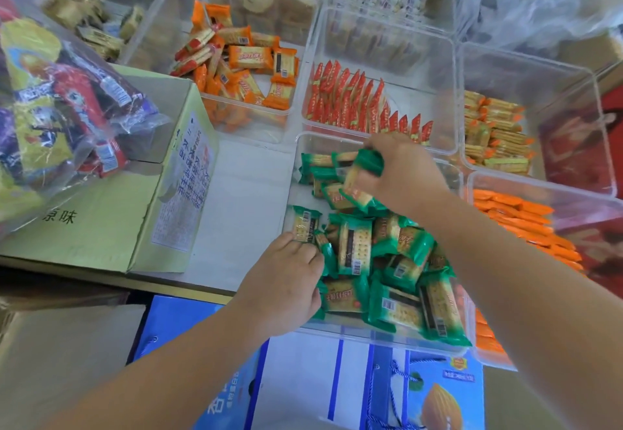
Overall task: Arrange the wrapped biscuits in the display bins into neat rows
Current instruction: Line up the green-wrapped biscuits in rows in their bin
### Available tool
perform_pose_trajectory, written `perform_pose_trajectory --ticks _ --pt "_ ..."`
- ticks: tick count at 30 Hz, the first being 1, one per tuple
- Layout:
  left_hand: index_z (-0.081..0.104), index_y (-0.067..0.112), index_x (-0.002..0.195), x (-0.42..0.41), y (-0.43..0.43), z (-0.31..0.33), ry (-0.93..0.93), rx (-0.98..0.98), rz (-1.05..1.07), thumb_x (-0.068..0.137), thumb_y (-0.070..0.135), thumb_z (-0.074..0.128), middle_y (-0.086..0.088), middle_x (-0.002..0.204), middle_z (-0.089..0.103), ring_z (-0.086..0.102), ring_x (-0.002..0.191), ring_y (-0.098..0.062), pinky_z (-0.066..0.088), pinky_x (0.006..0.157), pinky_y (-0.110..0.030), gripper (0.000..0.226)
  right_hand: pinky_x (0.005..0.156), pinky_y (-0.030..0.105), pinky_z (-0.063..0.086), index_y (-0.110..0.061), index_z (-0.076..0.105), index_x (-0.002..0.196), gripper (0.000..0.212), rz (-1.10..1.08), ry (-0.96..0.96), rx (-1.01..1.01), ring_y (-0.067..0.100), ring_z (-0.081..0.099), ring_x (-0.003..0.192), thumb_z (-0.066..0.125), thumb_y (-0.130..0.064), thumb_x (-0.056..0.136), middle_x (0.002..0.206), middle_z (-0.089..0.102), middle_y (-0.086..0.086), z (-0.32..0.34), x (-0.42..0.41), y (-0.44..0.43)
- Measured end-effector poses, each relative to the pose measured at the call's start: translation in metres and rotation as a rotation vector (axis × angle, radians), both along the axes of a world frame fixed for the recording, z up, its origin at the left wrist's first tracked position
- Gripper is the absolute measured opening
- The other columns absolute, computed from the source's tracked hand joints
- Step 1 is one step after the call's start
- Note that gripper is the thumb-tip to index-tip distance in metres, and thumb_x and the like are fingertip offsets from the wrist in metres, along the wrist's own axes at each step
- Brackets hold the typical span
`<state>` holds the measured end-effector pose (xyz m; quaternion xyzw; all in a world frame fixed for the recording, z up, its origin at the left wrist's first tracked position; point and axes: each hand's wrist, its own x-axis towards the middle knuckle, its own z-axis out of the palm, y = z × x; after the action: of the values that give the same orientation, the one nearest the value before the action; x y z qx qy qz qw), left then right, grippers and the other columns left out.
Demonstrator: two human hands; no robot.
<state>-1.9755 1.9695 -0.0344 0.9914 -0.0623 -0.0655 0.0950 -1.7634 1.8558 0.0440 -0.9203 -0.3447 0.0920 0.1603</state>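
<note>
Right hand clutching green-wrapped square biscuit packets, left hand below it pinching another green packet, clear plastic bin beneath both

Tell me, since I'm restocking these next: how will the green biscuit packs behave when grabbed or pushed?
Probably light: the right hand holds several green packs at once. The glossy film likely slides, judging by the jumbled pile. Flat packs shouldn't roll; biscuits might crack if squeezed.
</note>
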Motion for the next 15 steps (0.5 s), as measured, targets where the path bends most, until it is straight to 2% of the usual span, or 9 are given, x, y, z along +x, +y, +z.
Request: perform_pose_trajectory --ticks 3,7,8,10,12,13,15 --pt "0.067 0.014 0.120 0.000 0.000 0.001 0.012 -0.007 0.005 0.086 0.043 0.049 0.000 0.109 0.065 0.059 0.100 -0.021 0.032 0.113 -0.039 0.049 0.054 0.029 0.053 -0.025 0.062 0.102 0.021 -0.173 0.115 -0.045 0.015 0.061 0.066 0.061 -0.037 0.085 0.082 0.063 -0.004 0.011 0.015 -0.017" --pt "0.069 0.014 0.113 0.001 0.000 0.002 0.006 -0.005 0.000 0.084 0.041 0.050 0.001 0.103 0.066 0.059 0.094 -0.021 0.036 0.107 -0.038 0.044 0.056 0.032 0.053 -0.022 0.066 0.087 0.029 -0.341 0.192 -0.023 0.017 0.063 0.069 0.053 -0.048 0.082 0.077 0.065 -0.002 0.022 0.035 -0.029" --pt "0.069 0.014 0.112 0.000 0.000 0.002 0.002 -0.005 -0.003 0.084 0.041 0.049 0.001 0.102 0.066 0.058 0.093 -0.021 0.035 0.106 -0.037 0.044 0.055 0.030 0.050 -0.022 0.066 0.088 0.033 -0.340 0.198 -0.078 0.017 0.062 0.070 0.049 -0.050 0.082 0.077 0.065 -0.001 0.024 0.038 -0.031" --pt "0.069 0.014 0.112 0.000 0.000 0.002 -0.002 -0.007 -0.005 0.084 0.041 0.048 0.001 0.102 0.066 0.058 0.092 -0.020 0.035 0.105 -0.037 0.044 0.061 0.031 0.051 -0.020 0.063 0.103 0.042 -0.305 0.167 -0.283 0.020 0.061 0.076 0.043 -0.052 0.085 0.086 0.064 0.002 0.023 0.037 -0.032" --pt "0.068 0.015 0.113 0.000 0.000 0.002 0.001 -0.007 -0.003 0.085 0.042 0.045 0.002 0.104 0.066 0.058 0.093 -0.020 0.034 0.106 -0.037 0.045 0.081 0.045 0.057 -0.020 0.056 0.124 0.048 -0.237 -0.046 -0.515 0.029 0.062 0.096 0.046 -0.050 0.087 0.108 0.062 0.009 0.015 0.028 -0.031" --pt "0.068 0.015 0.114 0.000 0.000 0.001 0.001 -0.008 -0.002 0.086 0.042 0.044 0.002 0.104 0.066 0.059 0.093 -0.020 0.033 0.106 -0.037 0.046 0.092 0.051 0.053 -0.022 0.052 0.131 0.051 -0.179 -0.197 -0.574 0.033 0.058 0.110 0.053 -0.045 0.086 0.120 0.060 0.011 0.011 0.019 -0.029" --pt "0.067 0.016 0.114 0.000 -0.001 0.001 0.000 -0.009 -0.005 0.085 0.042 0.044 0.002 0.103 0.067 0.060 0.091 -0.020 0.031 0.106 -0.037 0.045 0.102 0.055 0.042 -0.025 0.050 0.134 0.057 0.048 -0.437 -0.541 0.035 0.049 0.124 0.061 -0.024 0.079 0.131 0.056 0.009 0.006 -0.001 -0.020"
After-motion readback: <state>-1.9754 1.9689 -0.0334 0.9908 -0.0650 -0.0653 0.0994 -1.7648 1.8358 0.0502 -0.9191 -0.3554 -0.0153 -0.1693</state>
